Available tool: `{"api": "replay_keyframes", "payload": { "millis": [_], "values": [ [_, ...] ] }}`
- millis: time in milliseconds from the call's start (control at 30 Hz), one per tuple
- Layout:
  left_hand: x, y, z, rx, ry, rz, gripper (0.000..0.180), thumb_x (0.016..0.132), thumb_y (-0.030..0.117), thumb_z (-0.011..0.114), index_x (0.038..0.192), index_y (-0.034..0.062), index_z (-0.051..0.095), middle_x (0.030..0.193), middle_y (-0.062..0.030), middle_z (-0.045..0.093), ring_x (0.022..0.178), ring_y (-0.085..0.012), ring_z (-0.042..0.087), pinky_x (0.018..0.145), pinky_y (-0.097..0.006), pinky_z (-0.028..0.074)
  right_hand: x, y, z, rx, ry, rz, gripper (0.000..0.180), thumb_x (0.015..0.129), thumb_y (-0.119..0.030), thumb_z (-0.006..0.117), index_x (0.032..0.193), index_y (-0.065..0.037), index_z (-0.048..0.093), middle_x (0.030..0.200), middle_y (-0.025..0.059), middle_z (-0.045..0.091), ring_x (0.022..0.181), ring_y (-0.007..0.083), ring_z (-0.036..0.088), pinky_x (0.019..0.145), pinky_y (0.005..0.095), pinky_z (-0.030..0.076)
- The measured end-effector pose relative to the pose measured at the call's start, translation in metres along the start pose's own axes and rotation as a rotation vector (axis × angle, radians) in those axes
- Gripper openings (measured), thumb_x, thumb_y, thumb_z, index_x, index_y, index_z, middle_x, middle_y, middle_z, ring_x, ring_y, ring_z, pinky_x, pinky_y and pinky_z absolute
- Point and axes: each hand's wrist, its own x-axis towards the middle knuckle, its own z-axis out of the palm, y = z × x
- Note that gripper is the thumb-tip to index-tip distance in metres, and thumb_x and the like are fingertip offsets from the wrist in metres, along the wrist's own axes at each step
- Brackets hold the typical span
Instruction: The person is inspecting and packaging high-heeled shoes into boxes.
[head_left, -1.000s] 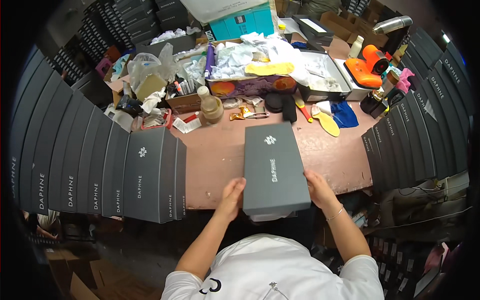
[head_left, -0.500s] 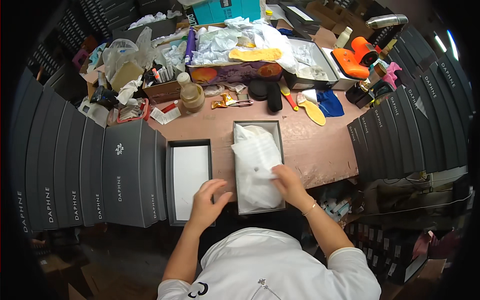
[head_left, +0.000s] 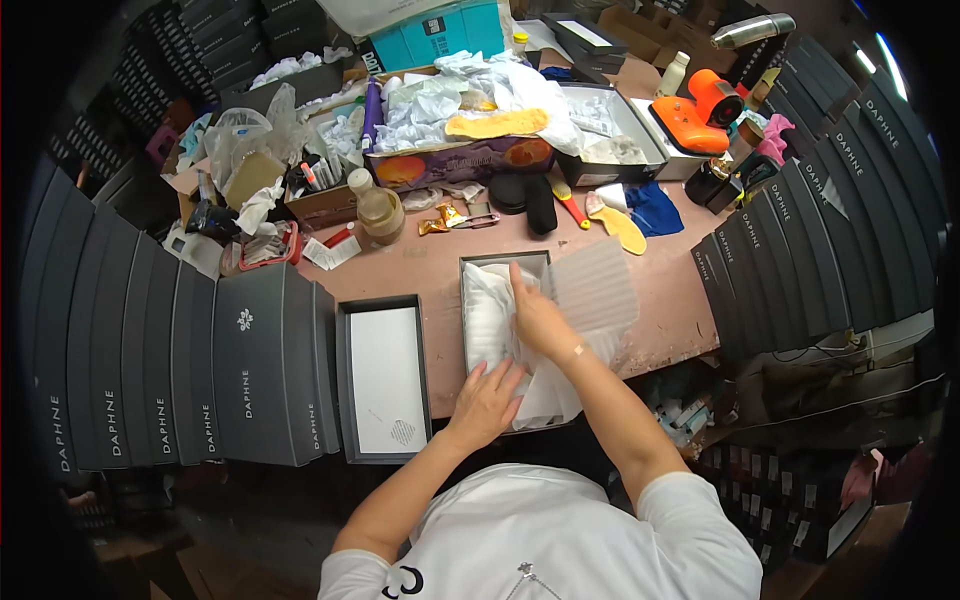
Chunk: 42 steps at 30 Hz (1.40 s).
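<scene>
An open dark grey shoe box stands in front of me, holding something wrapped in white. The thin, ribbed white wrapping sheet is folded out over its right side. My right hand lies over the box on the wrapping, one finger stretched toward the far end; its other fingers are partly hidden. My left hand rests on the near part of the white bundle, fingers extended and a little apart. What lies inside is hidden. A shallow, white-lined box lid sits to the left.
Dark boxes stand in a row at the left, and more boxes stand at the right. Behind are a pump bottle, a yellow insole, a blue cloth, an orange device and a carton of crumpled paper.
The wrapping sheet has been opened out to the right. My left hand has moved from beside the lid onto the bundle, and my right hand has moved up and left over the box.
</scene>
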Motion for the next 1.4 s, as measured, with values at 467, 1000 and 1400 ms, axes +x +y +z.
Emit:
{"api": "replay_keyframes", "payload": {
  "millis": [467, 1000, 1400],
  "values": [
    [0.009, 0.005, 0.011, 0.119, -0.25, -0.107, 0.046, 0.077, 0.023, 0.073, 0.115, 0.0027, 0.058, 0.099, -0.0112, 0.059, 0.095, -0.0259, 0.057, 0.1, -0.047, 0.033, 0.009, 0.182, -0.076, -0.304, 0.047, 0.19, 0.076, 0.079, -0.002, 0.057, 0.146, -0.006, 0.023, 0.109, 0.0281, 0.059, 0.1, 0.0417, 0.059, 0.083, 0.0432, 0.049],
    [-0.08, 0.055, -0.071, -0.482, 0.136, -0.033, 0.027, 0.078, 0.008, 0.071, 0.101, -0.0017, 0.062, 0.099, -0.0155, 0.063, 0.089, -0.0309, 0.063, 0.079, -0.036, 0.052, -0.045, -0.115, 0.073, 0.054, -0.138, -0.633, 0.065, 0.091, -0.038, 0.054, 0.142, -0.004, 0.033, 0.141, 0.025, 0.038, 0.133, 0.0401, 0.034, 0.109, 0.0533, 0.026],
    [-0.003, -0.092, 0.026, -0.302, 0.34, -0.656, 0.058, 0.099, 0.039, 0.044, 0.136, -0.0046, 0.041, 0.142, -0.0275, 0.035, 0.133, -0.0377, 0.033, 0.11, -0.042, 0.029, -0.1, 0.064, 0.005, 0.48, -0.169, 0.219, 0.065, 0.084, -0.024, 0.065, 0.134, 0.008, 0.039, 0.118, 0.0262, 0.057, 0.105, 0.034, 0.058, 0.095, 0.0387, 0.043]
  ]
}}
